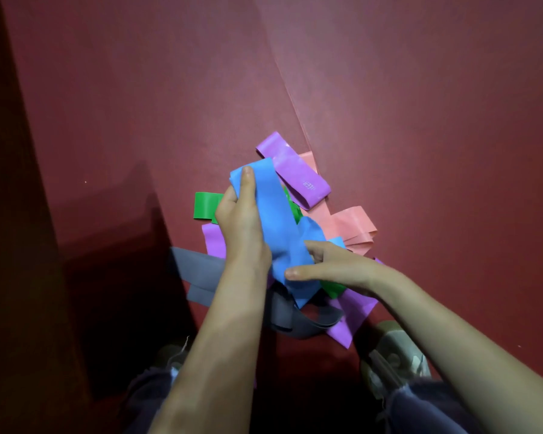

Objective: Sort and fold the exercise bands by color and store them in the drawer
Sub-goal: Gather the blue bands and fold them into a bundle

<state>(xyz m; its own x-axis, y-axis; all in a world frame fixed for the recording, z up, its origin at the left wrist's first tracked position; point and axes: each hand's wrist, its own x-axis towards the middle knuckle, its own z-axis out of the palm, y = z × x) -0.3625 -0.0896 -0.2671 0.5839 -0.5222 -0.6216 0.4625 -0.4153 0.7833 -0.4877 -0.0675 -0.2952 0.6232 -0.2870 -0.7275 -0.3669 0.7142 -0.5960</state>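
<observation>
The left hand (239,214) grips the blue band's (276,220) upper end; the right hand (336,267) pinches its lower end. Beyond the left hand's fingers lies a purple band (295,170) with white print too blurred to read. Pink band (351,227) lies beyond the right hand.

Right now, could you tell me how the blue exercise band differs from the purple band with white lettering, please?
The wide blue elastic band is lifted, gripped by the left hand and right hand; the flat purple elastic loop lies untouched beyond them. The blue band is crumpled; the purple loop lies smooth. White lettering shows only on the purple loop. Both are single-coloured stretchy strips.
</observation>
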